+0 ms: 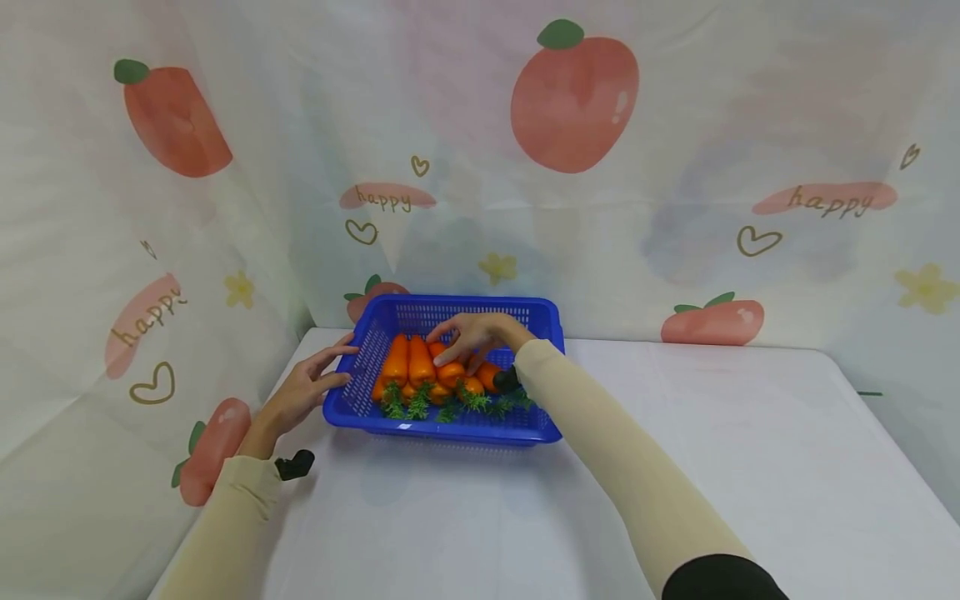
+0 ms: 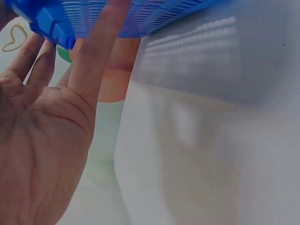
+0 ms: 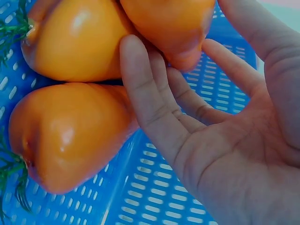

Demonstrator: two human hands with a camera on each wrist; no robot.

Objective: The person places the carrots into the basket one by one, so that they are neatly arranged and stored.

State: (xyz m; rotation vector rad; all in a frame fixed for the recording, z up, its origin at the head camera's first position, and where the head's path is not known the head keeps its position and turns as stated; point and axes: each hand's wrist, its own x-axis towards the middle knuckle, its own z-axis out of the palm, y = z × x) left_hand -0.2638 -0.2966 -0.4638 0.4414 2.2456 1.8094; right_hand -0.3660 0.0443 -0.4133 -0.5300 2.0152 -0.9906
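A blue plastic basket (image 1: 442, 427) with slotted walls holds several orange toy carrots (image 1: 422, 363), their leafy green tops (image 1: 418, 405) towards the near side. My right hand (image 1: 483, 333) reaches in over the right wall and holds one carrot (image 3: 169, 23) between thumb and fingers. Two more carrots lie beside these fingers in the right wrist view, one of them a lower carrot (image 3: 70, 136). At the basket's left end, my left hand (image 1: 296, 398) touches the rim with fairly straight, spread fingers. Its palm and one long finger (image 2: 96, 61) show against the basket's wall in the left wrist view.
The basket stands on a white-covered table (image 1: 712, 450), close to its back edge. A cloth backdrop (image 1: 450, 108) printed with fruit, hearts and the word "happy" hangs behind and along the left side.
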